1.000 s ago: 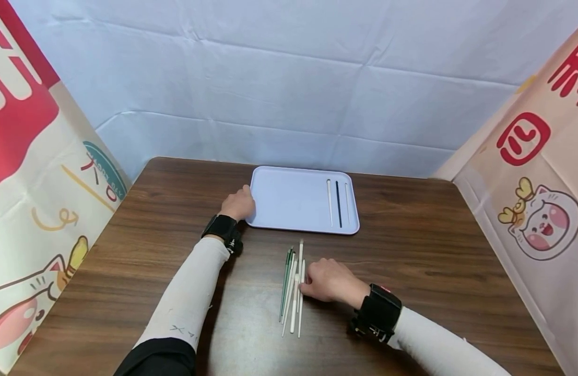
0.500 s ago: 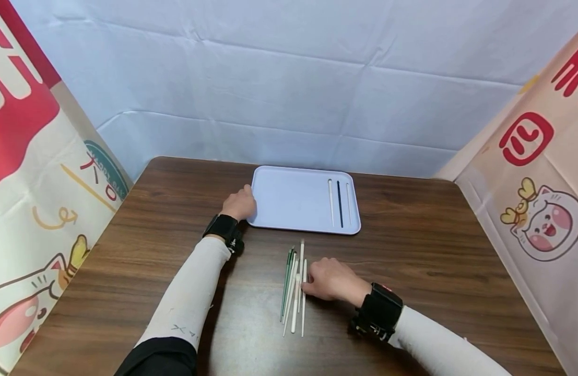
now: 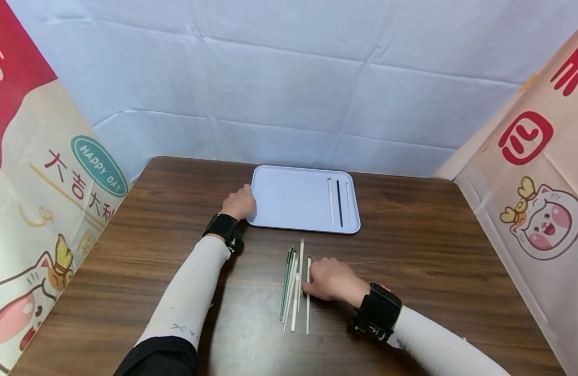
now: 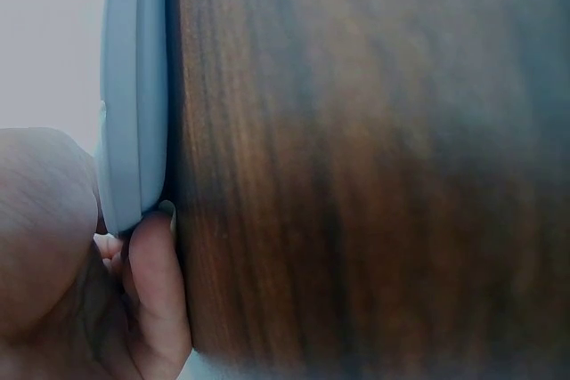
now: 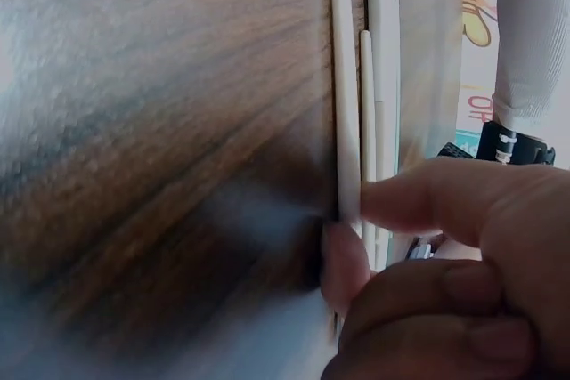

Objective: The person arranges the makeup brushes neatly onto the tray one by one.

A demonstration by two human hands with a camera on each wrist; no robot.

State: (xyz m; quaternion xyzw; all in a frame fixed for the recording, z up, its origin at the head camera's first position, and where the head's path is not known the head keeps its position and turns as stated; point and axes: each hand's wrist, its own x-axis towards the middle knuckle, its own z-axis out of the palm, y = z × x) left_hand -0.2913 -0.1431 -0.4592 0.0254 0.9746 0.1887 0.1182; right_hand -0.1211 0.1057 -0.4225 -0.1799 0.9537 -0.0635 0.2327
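Note:
My left hand grips the left end of a pale white tray; in the left wrist view, fingers curl round and under its rim. In the head view my right hand is at a slender white stick, right of a loose bundle. The right wrist view shows thumb and a finger pinching this stick low over the wood. The bundle beside it holds several white sticks and dark green ones, one white stick having a brush-like tip.
Three thin sticks lie side by side in the tray's right part: a white one, a black one and a thinner white one. The brown wooden table ends at a pale cloth backdrop, with printed cloths at both sides.
The pinched white stick has shifted slightly right, leaving a gap between it and the bundle. My left hand and the tray stay in nearly the same place.

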